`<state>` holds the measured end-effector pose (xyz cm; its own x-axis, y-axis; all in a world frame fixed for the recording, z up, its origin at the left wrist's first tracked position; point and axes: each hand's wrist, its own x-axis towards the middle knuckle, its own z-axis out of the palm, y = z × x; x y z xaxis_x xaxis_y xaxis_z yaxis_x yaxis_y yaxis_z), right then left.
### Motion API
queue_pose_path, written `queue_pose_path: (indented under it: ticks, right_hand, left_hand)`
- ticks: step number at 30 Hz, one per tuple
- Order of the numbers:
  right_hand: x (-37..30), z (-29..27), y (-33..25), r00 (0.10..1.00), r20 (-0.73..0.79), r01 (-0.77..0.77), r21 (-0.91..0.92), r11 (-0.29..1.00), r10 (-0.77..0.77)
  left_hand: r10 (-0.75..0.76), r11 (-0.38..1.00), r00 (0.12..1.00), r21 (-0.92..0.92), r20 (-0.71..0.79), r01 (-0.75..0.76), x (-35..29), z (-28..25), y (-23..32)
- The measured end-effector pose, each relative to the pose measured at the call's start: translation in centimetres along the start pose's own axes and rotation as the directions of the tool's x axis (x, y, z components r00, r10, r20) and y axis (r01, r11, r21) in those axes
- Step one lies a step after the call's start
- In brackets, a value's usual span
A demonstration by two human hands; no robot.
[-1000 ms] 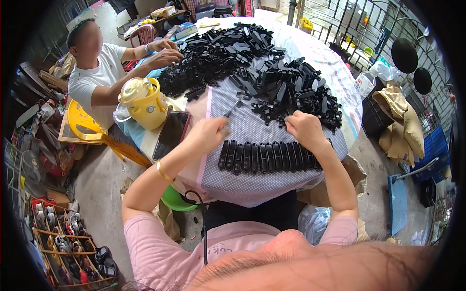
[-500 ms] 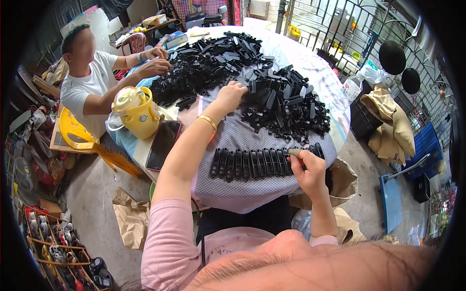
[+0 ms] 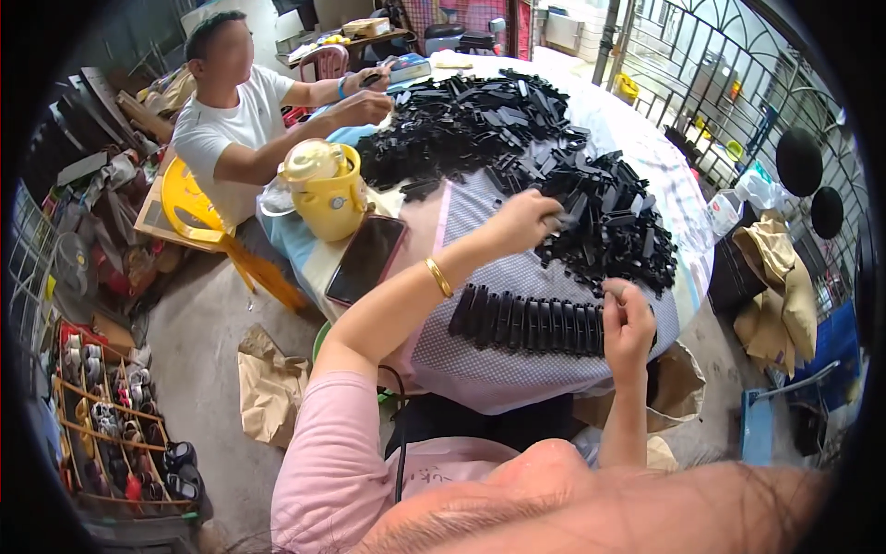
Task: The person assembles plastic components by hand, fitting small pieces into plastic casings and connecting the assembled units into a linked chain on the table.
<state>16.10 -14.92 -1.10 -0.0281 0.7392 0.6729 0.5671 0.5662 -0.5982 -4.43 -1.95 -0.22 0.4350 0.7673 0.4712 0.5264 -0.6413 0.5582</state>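
Note:
A row of long black plastic pieces (image 3: 526, 323) lies side by side on the dotted cloth in front of me. My left hand (image 3: 526, 223) reaches to the near edge of a heap of loose black plastic parts (image 3: 604, 198). Its fingers are pinched together, and what they hold is blurred against the dark heap. Over the right end of the row is my right hand (image 3: 629, 323), thumb and fingers closed together. A tan cover wraps one of its fingertips. Whatever lies between those fingers is hidden.
Across the table a person in a white shirt (image 3: 231, 125) handles small dark parts beside a larger black heap (image 3: 471, 120). A yellow jug (image 3: 325, 198) and a dark phone (image 3: 367, 260) rest at the left edge. An open paper bag (image 3: 678, 388) stands below the right edge.
My left hand has moved from the gap between the heaps to the right heap's near edge. My right hand has lifted off the row slightly. The view has shifted.

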Motion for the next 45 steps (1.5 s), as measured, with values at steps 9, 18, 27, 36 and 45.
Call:
queue_pose_path:
  ticks: [9,18,27,36,45]
  right_hand:
    - [1.9,1.8,1.7,0.931,0.311,-0.314,0.414,0.854,0.191]
    - [2.8,2.5,1.4,0.902,0.269,-0.429,0.447,0.785,0.339]
    - [5.0,2.1,-0.5,0.941,-0.026,0.331,-0.129,0.935,-0.336]
    - [4.6,1.9,-1.0,0.910,0.105,0.414,-0.254,0.874,-0.401]
    - [4.5,1.0,-2.1,0.884,0.259,0.432,-0.139,0.891,-0.388]
  left_hand:
    - [-0.211,0.450,0.899,-0.778,0.384,0.438,-2.3,1.2,3.1]
    - [-0.087,0.180,0.926,-0.908,0.368,0.378,-3.2,0.8,1.9]
    - [-0.050,0.122,0.909,-0.900,0.415,0.418,-3.9,1.6,2.5]
    - [-0.064,0.169,0.924,-0.908,0.377,0.382,-4.0,1.9,2.2]
    - [-0.074,0.281,0.939,-0.896,0.336,0.342,-4.0,0.8,3.4]
